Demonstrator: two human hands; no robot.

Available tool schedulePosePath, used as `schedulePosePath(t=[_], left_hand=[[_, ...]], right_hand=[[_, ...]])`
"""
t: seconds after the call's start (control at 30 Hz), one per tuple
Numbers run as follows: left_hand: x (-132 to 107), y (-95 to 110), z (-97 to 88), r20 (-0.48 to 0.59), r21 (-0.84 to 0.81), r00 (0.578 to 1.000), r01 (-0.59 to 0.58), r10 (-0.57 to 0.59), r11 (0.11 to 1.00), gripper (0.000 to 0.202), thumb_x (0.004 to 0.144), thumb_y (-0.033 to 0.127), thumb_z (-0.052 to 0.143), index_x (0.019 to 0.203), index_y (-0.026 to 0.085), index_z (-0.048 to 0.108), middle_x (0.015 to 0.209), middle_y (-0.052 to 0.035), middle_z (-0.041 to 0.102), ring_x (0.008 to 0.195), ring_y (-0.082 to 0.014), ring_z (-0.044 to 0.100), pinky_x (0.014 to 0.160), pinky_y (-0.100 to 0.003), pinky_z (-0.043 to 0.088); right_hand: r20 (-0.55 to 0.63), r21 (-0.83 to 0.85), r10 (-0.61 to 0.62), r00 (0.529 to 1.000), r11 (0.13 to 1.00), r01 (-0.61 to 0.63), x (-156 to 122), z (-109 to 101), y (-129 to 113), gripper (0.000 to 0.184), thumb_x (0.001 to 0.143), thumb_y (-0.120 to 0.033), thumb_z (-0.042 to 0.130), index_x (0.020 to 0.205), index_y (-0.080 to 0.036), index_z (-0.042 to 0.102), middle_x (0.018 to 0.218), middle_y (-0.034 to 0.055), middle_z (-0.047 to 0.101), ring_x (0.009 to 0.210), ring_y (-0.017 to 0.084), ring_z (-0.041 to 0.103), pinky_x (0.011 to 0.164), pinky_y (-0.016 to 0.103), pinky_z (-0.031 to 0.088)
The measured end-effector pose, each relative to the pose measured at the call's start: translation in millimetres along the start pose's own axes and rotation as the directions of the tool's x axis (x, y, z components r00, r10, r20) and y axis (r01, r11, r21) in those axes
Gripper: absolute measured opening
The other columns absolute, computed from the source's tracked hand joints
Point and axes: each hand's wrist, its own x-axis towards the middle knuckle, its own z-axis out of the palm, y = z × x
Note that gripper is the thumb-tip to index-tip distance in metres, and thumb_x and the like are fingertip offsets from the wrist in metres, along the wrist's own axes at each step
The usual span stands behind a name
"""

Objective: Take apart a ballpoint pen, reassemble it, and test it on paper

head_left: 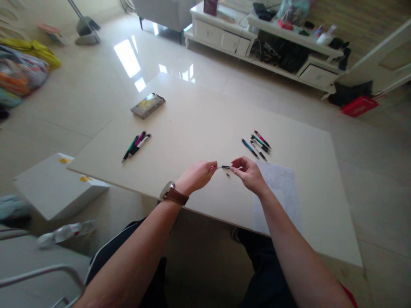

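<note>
Above the table's near edge, my left hand (201, 175) pinches a pink pen barrel (212, 168), mostly hidden by the fingers. Level with it, my right hand (248, 172) closes on a black pen part (225, 167). A thin dark rod spans the gap between the two pieces, so the pen looks pulled apart. Below them a small dark piece (228, 175) lies on the tabletop. Several pens (259, 144) in blue, white, green and pink lie just beyond my right hand. Green, purple and white pens (136, 144) are grouped farther left.
A white table (199, 115) carries a grey-and-yellow box (148, 105) at its far left and a printed sheet (279, 192) under my right forearm. A white box (58, 184) and a plastic bottle (69, 232) are at the left. Behind stands a white TV cabinet (218, 36).
</note>
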Motion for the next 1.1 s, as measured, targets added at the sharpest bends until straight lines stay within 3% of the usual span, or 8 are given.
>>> schedulePosePath(t=[0.3, 0.43, 0.5, 0.63, 0.8, 0.97, 1.1], left_hand=[[-2, 3, 3.5, 0.031, 0.007, 0.999, -0.023, 0.023, 1.0, 0.032, 0.099, 0.031, 0.037, 0.092, 0.02, 0.066, 0.078, -0.005, 0.067, 0.069, -0.0154, 0.054, 0.063, -0.026, 0.034], [-2, 1, 0.1, 0.01, -0.017, 1.0, -0.019, 0.019, 1.0, 0.031, 0.098, 0.03, 0.037, 0.092, 0.02, 0.066, 0.075, -0.0037, 0.065, 0.066, -0.0148, 0.052, 0.062, -0.026, 0.033], [-3, 0, -2.7, 0.0, -0.035, 1.0, 0.0, 0.0, 0.999, 0.03, 0.098, 0.031, 0.038, 0.092, 0.02, 0.065, 0.073, -0.003, 0.064, 0.065, -0.0143, 0.051, 0.061, -0.026, 0.033], [-4, -2, -5.6, -0.011, -0.046, 0.999, 0.035, -0.035, 0.998, 0.03, 0.098, 0.031, 0.039, 0.093, 0.02, 0.066, 0.074, -0.0032, 0.065, 0.065, -0.0142, 0.051, 0.062, -0.026, 0.034], [-5, -5, -5.7, -0.022, -0.065, 0.999, 0.031, -0.033, 0.997, 0.03, 0.097, 0.032, 0.039, 0.092, 0.02, 0.066, 0.075, -0.0032, 0.065, 0.064, -0.0139, 0.05, 0.063, -0.026, 0.034], [-6, -5, -7.7, -0.01, -0.079, 0.999, 0.052, -0.053, 0.995, 0.025, 0.095, 0.032, 0.044, 0.092, 0.019, 0.065, 0.074, -0.0028, 0.064, 0.063, -0.0134, 0.049, 0.061, -0.026, 0.033], [-5, -7, -8.2, -0.013, -0.057, 0.998, 0.06, -0.061, 0.997, 0.024, 0.095, 0.032, 0.046, 0.093, 0.019, 0.066, 0.077, -0.004, 0.066, 0.066, -0.0139, 0.051, 0.062, -0.026, 0.035]], right_hand=[[0.078, -0.03, -0.049, 0.996, 0.998, 0.051, 0, 17, -4, 0.018, 0.079, -0.031, 0.071, 0.091, -0.019, 0.064, 0.082, 0.0039, 0.069, 0.075, 0.016, 0.064, 0.069, 0.031, 0.052], [0.117, -0.078, -0.044, 0.992, 0.995, 0.054, 1, 17, -4, 0.028, 0.075, -0.03, 0.075, 0.099, -0.02, 0.064, 0.097, 0.0052, 0.071, 0.08, 0.017, 0.065, 0.069, 0.03, 0.053], [0.106, -0.201, -0.019, 0.994, 0.979, 0.04, 2, 14, 2, 0.032, 0.072, -0.025, 0.076, 0.101, -0.021, 0.063, 0.1, 0.0052, 0.07, 0.08, 0.017, 0.064, 0.068, 0.03, 0.052], [0.061, -0.541, 0.025, 0.998, 0.841, 0.012, 4, 11, 26, 0.013, 0.074, -0.015, 0.07, 0.085, -0.019, 0.063, 0.088, 0.0047, 0.067, 0.072, 0.016, 0.058, 0.07, 0.031, 0.047], [0.098, -0.642, 0.042, 0.994, 0.766, 0.031, 5, 20, 48, 0.01, 0.076, -0.012, 0.064, 0.081, -0.02, 0.061, 0.083, 0.0033, 0.062, 0.074, 0.017, 0.056, 0.072, 0.03, 0.044], [-0.036, -0.622, -0.072, 0.997, 0.782, 0.034, 11, 25, 49, 0.007, 0.076, -0.017, 0.064, 0.078, -0.02, 0.058, 0.084, 0.0039, 0.058, 0.078, 0.019, 0.054, 0.075, 0.032, 0.044], [-0.174, -0.606, -0.121, 0.977, 0.796, -0.009, 17, 24, 58, 0.003, 0.081, -0.019, 0.061, 0.082, -0.019, 0.063, 0.088, 0.0066, 0.057, 0.085, 0.022, 0.054, 0.083, 0.036, 0.045]])
